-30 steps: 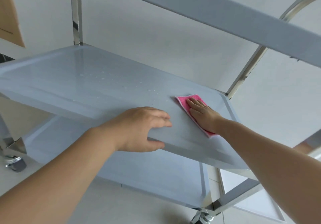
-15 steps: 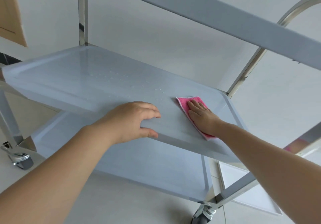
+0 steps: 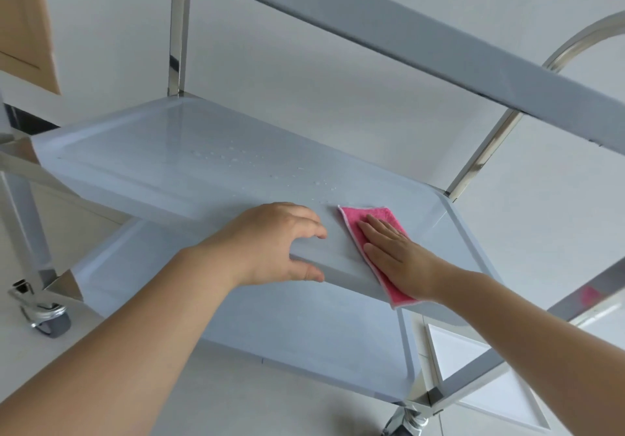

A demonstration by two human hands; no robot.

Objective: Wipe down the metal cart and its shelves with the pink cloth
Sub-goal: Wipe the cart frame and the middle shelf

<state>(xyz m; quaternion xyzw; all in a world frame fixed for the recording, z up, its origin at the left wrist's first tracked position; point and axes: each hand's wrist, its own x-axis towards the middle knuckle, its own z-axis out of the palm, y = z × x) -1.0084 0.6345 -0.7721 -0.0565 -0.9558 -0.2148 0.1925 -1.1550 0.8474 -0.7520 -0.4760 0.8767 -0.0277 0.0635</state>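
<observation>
Pink cloth [image 3: 373,246] is pressed flat under the right hand [image 3: 397,256] on the middle shelf [image 3: 169,165]; the near rim is gripped by the left hand [image 3: 274,244]. Water droplets [image 3: 236,156] farther left could easily get missed, and the cloth could slip off the near edge.

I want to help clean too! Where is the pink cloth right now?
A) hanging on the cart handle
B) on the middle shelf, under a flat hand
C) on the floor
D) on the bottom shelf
B: the pink cloth lies on the middle shelf, with the right hand pressing flat on it.
</observation>
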